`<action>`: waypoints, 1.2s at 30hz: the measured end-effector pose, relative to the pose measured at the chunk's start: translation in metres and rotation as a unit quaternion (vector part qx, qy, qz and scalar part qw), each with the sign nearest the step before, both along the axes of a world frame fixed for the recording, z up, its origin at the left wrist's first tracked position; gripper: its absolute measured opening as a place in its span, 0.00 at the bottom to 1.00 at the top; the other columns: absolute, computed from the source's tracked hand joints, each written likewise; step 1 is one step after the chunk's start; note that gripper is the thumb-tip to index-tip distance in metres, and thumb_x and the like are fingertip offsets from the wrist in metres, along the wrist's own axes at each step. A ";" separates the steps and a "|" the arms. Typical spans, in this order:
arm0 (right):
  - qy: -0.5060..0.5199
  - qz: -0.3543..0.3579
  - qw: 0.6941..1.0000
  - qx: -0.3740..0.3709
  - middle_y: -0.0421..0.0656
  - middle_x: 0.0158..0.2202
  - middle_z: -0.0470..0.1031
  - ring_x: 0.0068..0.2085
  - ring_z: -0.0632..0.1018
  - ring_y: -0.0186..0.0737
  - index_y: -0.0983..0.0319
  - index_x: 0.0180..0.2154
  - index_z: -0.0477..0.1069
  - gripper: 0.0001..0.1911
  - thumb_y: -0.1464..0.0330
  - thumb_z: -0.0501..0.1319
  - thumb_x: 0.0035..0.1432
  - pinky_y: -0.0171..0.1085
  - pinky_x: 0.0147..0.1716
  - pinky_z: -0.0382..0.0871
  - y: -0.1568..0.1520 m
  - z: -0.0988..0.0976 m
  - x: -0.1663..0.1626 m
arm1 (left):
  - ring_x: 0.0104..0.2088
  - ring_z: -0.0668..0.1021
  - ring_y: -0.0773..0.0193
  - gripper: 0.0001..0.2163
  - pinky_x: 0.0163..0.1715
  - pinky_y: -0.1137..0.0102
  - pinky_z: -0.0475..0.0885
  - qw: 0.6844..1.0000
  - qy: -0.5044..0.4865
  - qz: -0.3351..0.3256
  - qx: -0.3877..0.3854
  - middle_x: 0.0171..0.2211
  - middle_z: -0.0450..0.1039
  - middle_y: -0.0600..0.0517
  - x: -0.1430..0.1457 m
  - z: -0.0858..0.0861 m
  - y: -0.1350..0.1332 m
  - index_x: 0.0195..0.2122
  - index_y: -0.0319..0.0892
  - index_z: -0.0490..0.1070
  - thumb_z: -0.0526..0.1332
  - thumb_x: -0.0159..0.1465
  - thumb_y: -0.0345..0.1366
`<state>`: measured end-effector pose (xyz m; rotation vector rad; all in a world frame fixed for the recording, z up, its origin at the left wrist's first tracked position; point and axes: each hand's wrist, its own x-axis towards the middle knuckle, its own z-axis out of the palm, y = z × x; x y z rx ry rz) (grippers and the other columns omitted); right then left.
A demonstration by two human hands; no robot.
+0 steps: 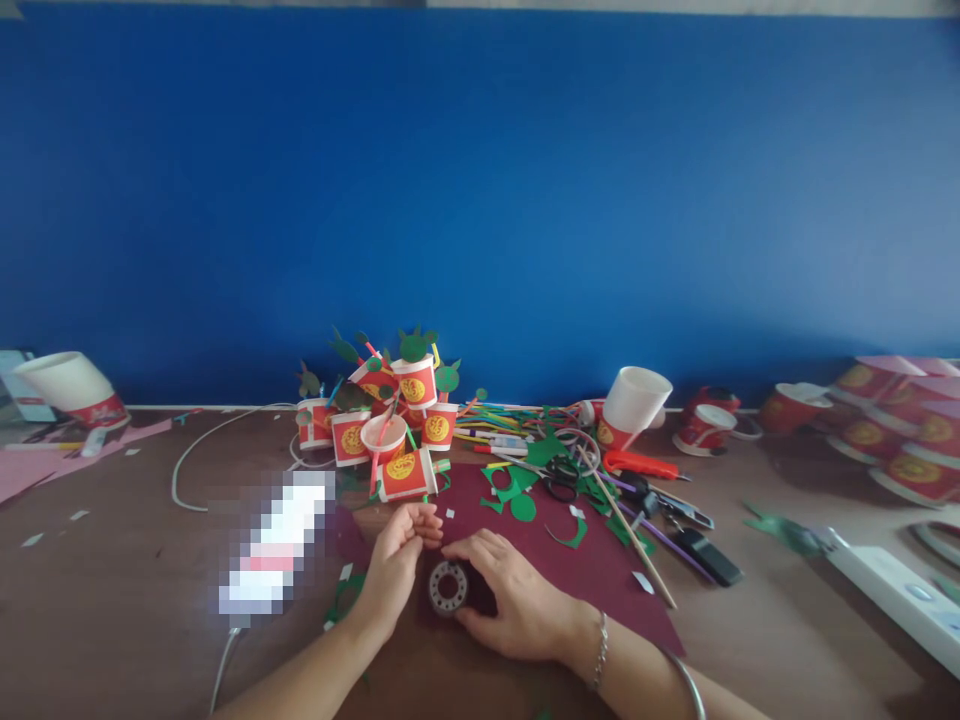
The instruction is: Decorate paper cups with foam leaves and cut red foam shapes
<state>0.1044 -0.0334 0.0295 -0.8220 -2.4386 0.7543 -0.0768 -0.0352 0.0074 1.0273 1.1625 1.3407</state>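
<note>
A small round grey ring with holes around its face [448,588] stands low over the maroon paper [622,610], possibly a tape roll. My right hand [514,595] grips it from the right, with thumb in front and fingers behind. Just left of the ring is my left hand [401,560], palm turned inward, fingers loosely bent and apart from the thumb. Nothing shows in that hand. Green paper scraps [523,507] and black-handled scissors [561,480] lie beyond my hands.
Decorated red paper cups [405,475] with straws and green cutouts cluster ahead. A white cup stack [637,398], red-handled tool [645,465], wooden stick [637,545], and keys with a black fob [705,555] lie right. A blurred-out phone-like object [277,545] with a cable lies left.
</note>
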 end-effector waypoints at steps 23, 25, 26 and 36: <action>-0.017 0.006 1.000 -0.007 0.47 0.47 0.70 0.48 0.69 0.46 0.59 0.52 0.61 0.30 0.68 0.63 0.46 0.44 0.50 0.59 -0.001 0.001 0.001 | 0.32 0.74 0.62 0.11 0.37 0.65 0.69 1.000 0.008 -0.001 0.010 0.31 0.71 0.50 0.000 0.003 0.000 0.36 0.38 0.69 0.56 0.51 0.29; -0.016 0.005 1.000 -0.007 0.46 0.47 0.70 0.48 0.69 0.46 0.60 0.52 0.61 0.31 0.68 0.64 0.45 0.44 0.51 0.59 0.000 0.001 0.001 | 0.32 0.74 0.62 0.11 0.37 0.65 0.69 1.000 0.009 0.001 0.011 0.31 0.72 0.50 0.000 0.003 0.000 0.36 0.39 0.69 0.55 0.51 0.28; -0.014 0.005 1.000 -0.006 0.46 0.47 0.70 0.48 0.69 0.46 0.61 0.52 0.61 0.32 0.68 0.64 0.44 0.44 0.51 0.59 0.000 0.000 0.000 | 0.32 0.74 0.62 0.11 0.37 0.65 0.69 1.000 0.010 0.002 0.011 0.31 0.72 0.50 0.000 0.003 0.000 0.36 0.39 0.69 0.55 0.51 0.28; -0.028 0.002 1.000 -0.011 0.47 0.46 0.70 0.47 0.69 0.45 0.62 0.52 0.62 0.29 0.70 0.63 0.45 0.44 0.49 0.61 -0.002 0.003 0.000 | 0.31 0.74 0.62 0.10 0.36 0.66 0.69 1.000 0.012 0.001 0.018 0.31 0.71 0.50 0.001 0.004 -0.001 0.36 0.38 0.69 0.55 0.52 0.28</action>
